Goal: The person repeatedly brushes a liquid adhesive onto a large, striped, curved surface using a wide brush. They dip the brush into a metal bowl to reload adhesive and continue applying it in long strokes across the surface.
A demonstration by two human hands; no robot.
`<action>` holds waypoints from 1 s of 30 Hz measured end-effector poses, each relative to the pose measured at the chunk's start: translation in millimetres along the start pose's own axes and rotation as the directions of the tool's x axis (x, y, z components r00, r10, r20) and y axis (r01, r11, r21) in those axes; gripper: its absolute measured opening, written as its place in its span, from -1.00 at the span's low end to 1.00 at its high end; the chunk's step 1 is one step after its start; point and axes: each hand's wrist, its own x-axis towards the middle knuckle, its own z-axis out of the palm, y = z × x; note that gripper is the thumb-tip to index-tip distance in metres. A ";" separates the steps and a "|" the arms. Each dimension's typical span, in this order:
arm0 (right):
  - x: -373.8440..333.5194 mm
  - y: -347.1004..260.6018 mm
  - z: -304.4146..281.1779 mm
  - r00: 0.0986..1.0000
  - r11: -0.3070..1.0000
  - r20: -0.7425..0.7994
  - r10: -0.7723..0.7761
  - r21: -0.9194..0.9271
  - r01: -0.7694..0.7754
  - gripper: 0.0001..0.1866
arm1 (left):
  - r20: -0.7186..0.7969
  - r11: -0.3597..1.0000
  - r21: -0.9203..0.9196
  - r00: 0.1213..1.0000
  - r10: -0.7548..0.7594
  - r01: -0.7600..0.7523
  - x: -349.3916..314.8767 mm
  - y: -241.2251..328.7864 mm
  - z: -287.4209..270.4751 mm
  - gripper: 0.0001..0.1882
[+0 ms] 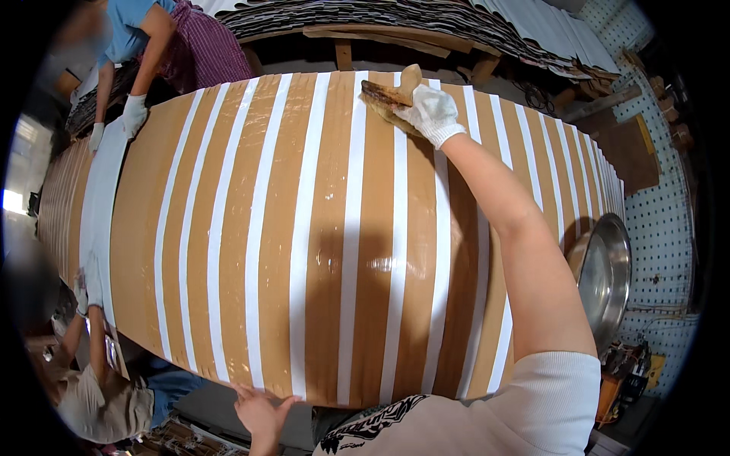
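- Your right hand [432,114], gloved, is closed around a wooden-backed brush [390,97] at the far edge of the striped sheets [328,190].
- Those brown-and-white sheets lie overlapped across the work area before you, glossy in patches, likely wet.
- Your left hand [260,416], bare, is open, fingers spread at the near edge; it grips nothing visible.
- Risk: a hard or slanted stroke could catch an overlap and lift or skew a strip, more so if your left hand bears lightly.
- Long reach: your forearm passes over the strips; a dropped elbow could smear the wet face.
- Metal basin [612,304] sits near your right elbow; a wide backswing might knock it.
- Co-workers' gloved hands hold a pale panel [100,197] at left; a tug there could shift everything.
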 end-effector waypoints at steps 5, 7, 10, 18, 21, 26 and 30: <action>46.7 9.4 4.8 0.998 0.999 0.046 0.041 -0.004 -0.041 -0.59 | 0.033 0.996 -0.043 0.996 -0.083 0.084 5.1 2.3 6.2 0.48; 66.2 11.7 2.4 0.992 0.996 0.124 0.035 0.074 -0.044 -0.57 | 0.016 0.997 -0.020 0.997 -0.078 0.078 2.1 0.8 9.5 0.47; 70.6 28.9 -29.0 0.982 0.970 -0.011 0.186 0.161 -0.182 -0.56 | 0.384 0.999 -0.033 0.923 0.009 0.004 23.6 22.0 -49.0 0.09; 54.5 41.5 4.2 0.959 0.976 0.284 0.008 0.205 -0.069 -0.40 | 0.177 0.942 -0.178 0.951 -0.254 0.285 15.1 42.8 -60.8 0.20; 60.6 27.2 4.0 0.951 0.952 0.239 0.194 0.188 -0.241 -0.49 | 0.163 0.979 -0.052 0.969 -0.187 0.197 17.5 32.0 -38.1 0.26; 96.8 31.3 18.4 0.982 0.980 0.063 0.181 0.069 -0.185 -0.57 | 0.177 0.987 -0.052 0.974 -0.143 0.154 17.3 30.8 -47.6 0.20; 108.1 35.6 -16.5 0.975 0.844 -0.104 0.198 0.524 -0.115 -0.44 | 0.203 0.990 0.040 0.969 -0.140 0.135 21.7 36.3 -52.5 0.12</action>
